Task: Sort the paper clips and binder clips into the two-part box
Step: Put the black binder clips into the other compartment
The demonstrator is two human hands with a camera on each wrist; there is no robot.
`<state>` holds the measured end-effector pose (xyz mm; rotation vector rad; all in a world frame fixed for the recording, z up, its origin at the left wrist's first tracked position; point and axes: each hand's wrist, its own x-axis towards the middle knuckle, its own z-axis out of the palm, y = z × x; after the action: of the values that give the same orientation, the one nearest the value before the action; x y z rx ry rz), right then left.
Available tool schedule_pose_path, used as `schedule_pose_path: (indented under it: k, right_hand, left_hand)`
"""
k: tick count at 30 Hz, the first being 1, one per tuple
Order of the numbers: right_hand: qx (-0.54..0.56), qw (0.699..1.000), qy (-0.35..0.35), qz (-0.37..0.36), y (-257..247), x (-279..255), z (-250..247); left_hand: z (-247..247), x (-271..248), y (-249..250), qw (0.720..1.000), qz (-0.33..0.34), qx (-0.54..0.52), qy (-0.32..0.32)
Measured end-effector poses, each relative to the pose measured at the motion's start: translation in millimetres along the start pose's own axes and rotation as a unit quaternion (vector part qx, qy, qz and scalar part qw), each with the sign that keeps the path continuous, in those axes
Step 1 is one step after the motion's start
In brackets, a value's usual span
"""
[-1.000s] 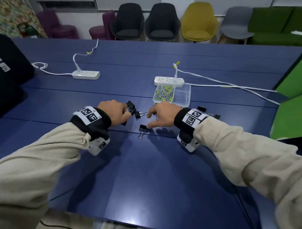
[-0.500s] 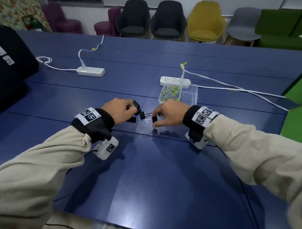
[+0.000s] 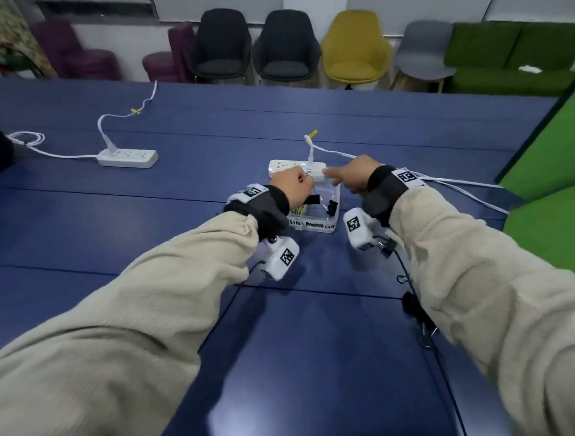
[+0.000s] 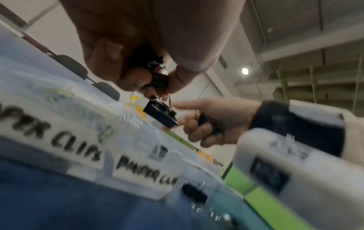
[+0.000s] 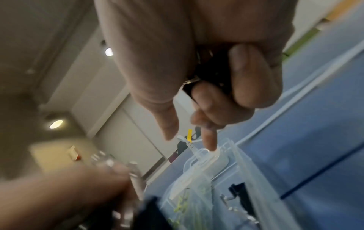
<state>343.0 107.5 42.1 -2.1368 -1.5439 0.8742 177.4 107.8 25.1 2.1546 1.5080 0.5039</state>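
The clear two-part box (image 3: 315, 225) sits mid-table, with yellow-green paper clips (image 3: 299, 211) in its left part and a black binder clip (image 3: 332, 207) in its right. My left hand (image 3: 293, 181) hovers over the box and grips black binder clips (image 4: 157, 80); one clip (image 4: 160, 114) dangles from it by its wire handle. My right hand (image 3: 350, 178) is over the box's far right corner. Its index finger (image 5: 208, 140) points out, while the other fingers curl round a black binder clip (image 5: 210, 73). More loose binder clips (image 3: 386, 245) lie on the table by my right forearm.
A white power strip (image 3: 297, 167) with its cable lies right behind the box, and another power strip (image 3: 127, 157) lies far left. A green partition (image 3: 546, 189) borders the blue table (image 3: 284, 364) on the right. Chairs line the far side.
Both hands have lifted off the table in front of the box and moved forward over it, carrying binder clips. The clips that lay between the hands are gone from the table.
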Motion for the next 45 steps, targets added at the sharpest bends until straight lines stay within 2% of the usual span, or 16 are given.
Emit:
schedule_pose_path:
  k: [2,3,6,9,12,14,18,22,26,28,30,32,34,39,43,45]
  right_hand:
    - [0.190,0.981,-0.011,0.034,1.4,1.2,-1.3]
    - [0.251,0.966,-0.023,0.051,1.5,2.4,-0.1]
    - [0.321,0.942,-0.059,0.082,-0.8,7.0,4.1]
    - [0.339,0.936,-0.064,0.073,-6.5,5.3,6.6]
    - [0.322,0.945,-0.043,0.046,-11.4,2.7,9.0]
    - [0.305,0.951,-0.039,0.041,-13.3,-1.3,9.9]
    - [0.277,0.960,-0.004,0.033,-11.4,-14.6,7.7]
    - [0.261,0.964,0.049,-0.011,-9.8,-28.4,1.2]
    - [0.189,0.975,0.071,-0.092,-15.9,-45.5,8.8]
    - [0.150,0.976,0.068,-0.139,-21.9,-55.9,22.1]
    - [0.085,0.975,0.047,-0.201,-29.0,-65.5,40.2]
    - [-0.028,0.962,0.010,-0.270,-35.8,-75.6,61.0]
    - [-0.130,0.942,-0.028,-0.308,-41.3,-83.2,81.5]
    - [-0.306,0.894,-0.025,-0.326,-43.6,-89.2,113.0]
    - [-0.376,0.870,-0.043,-0.317,-40.4,-90.6,119.3]
    - [-0.385,0.864,-0.038,-0.322,-38.4,-89.9,118.9]
  left_hand:
    - [17.2,7.1,3.7,1.000,0.013,0.003,0.012]
    - [24.3,8.6,3.4,1.000,0.023,0.005,0.015]
    - [37.4,9.1,-1.9,0.998,0.060,-0.009,0.013]
    - [39.4,6.8,-5.0,0.995,0.093,0.020,-0.014]
    - [37.9,4.1,-0.4,0.992,0.114,0.040,-0.038]
    - [36.2,3.4,2.2,0.991,0.123,0.037,-0.025]
    - [26.2,-3.9,-2.4,0.995,0.098,-0.011,-0.018]
    - [-0.6,-26.3,-28.1,0.993,0.097,-0.044,0.045]
    - [-43.1,-58.0,-77.1,0.992,0.085,-0.011,0.092]
    - [-63.3,-69.4,-108.9,0.992,0.057,0.020,0.111]
    - [-77.4,-75.5,-138.7,0.994,0.014,0.073,0.075]
    - [-81.0,-80.6,-158.5,0.991,-0.027,0.128,-0.006]
    - [-76.3,-84.7,-167.3,0.986,-0.024,0.153,-0.054]
    - [-60.4,-80.3,-161.1,0.982,0.026,0.170,-0.077]
    - [-52.1,-73.5,-155.3,0.966,0.024,0.235,-0.109]
    - [-52.5,-72.1,-155.8,0.962,0.034,0.249,-0.106]
